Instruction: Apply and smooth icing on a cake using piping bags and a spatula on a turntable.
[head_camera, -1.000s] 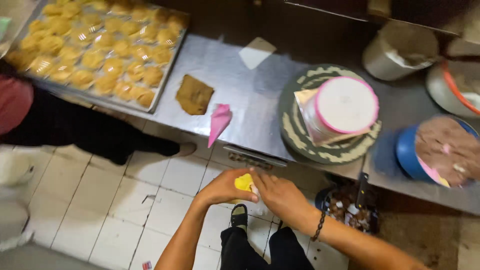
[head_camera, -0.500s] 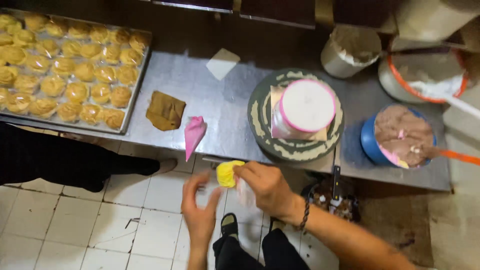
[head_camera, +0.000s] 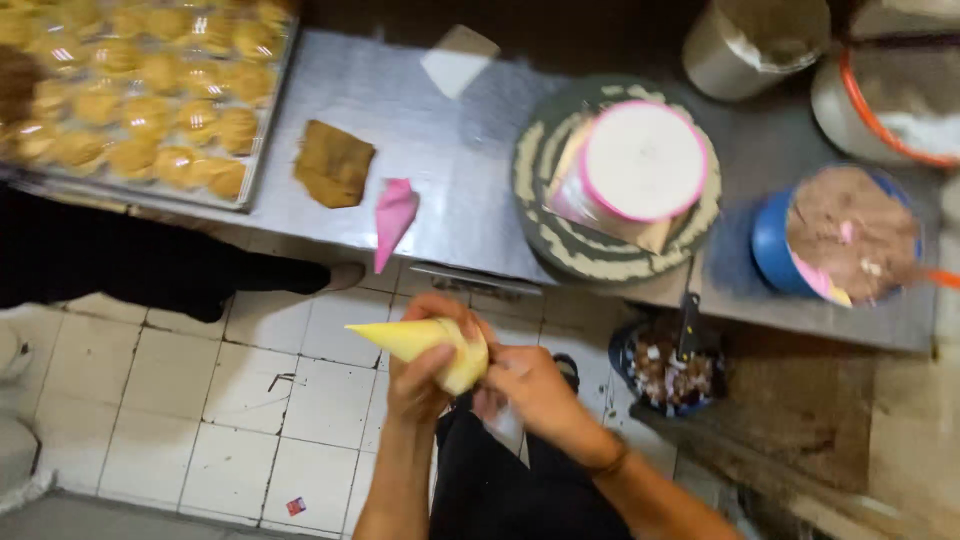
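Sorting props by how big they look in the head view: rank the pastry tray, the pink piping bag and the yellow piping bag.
1. pastry tray, cropped
2. yellow piping bag, nearer the camera, so unsure against the pink one
3. pink piping bag

Steel counter (head_camera: 440, 190) over white-tiled floor (head_camera: 200, 400)

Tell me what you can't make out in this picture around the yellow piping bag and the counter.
Head view only, and blurred by motion.
- Wide end of the yellow piping bag: covered by the left hand and right hand.
- Tray of pastries: cut off by the top and left edges.
- Orange-rimmed bowl: cut off by the right edge.
- Contents of the blue bowl: too blurred to identify.
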